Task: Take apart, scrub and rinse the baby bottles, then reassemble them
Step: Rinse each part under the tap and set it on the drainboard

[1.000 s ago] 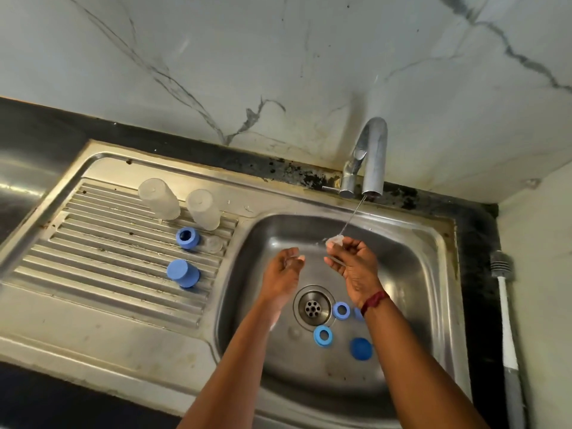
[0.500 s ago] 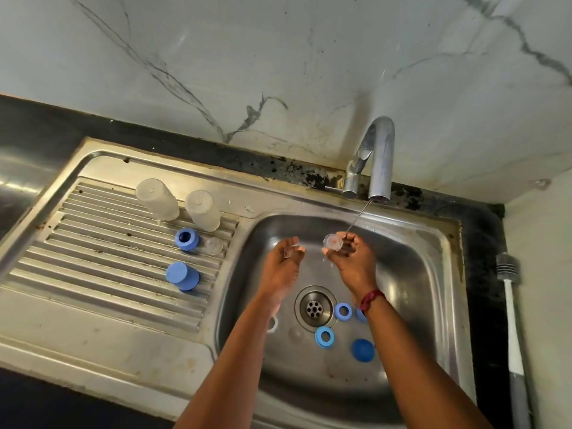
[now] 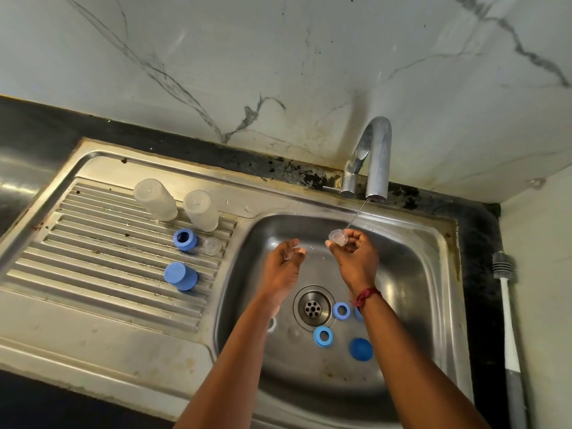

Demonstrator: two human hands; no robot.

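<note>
Midway, I judge: bottles (image 3: 154, 199) drain; right hand (image 3: 356, 261) grip holds a teat (image 3: 337, 236) under the tap (image 3: 376, 159); left hand (image 3: 283, 264) grip unclear; rings (image 3: 323, 335) and reassembly remain.

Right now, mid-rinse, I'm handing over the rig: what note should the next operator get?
Right hand: fingers pinch a clear teat under the tap's thin stream.
Left hand: fingers curled, apparently pinching a small clear piece.
Draining board: two clear bottles upside down, blue collar, second teat, blue cap; apparently washed.
Basin: two blue rings and a blue dome cap by the drain.
Left: rinse those, then reassemble everything.
Brush lies on the right counter.
</note>
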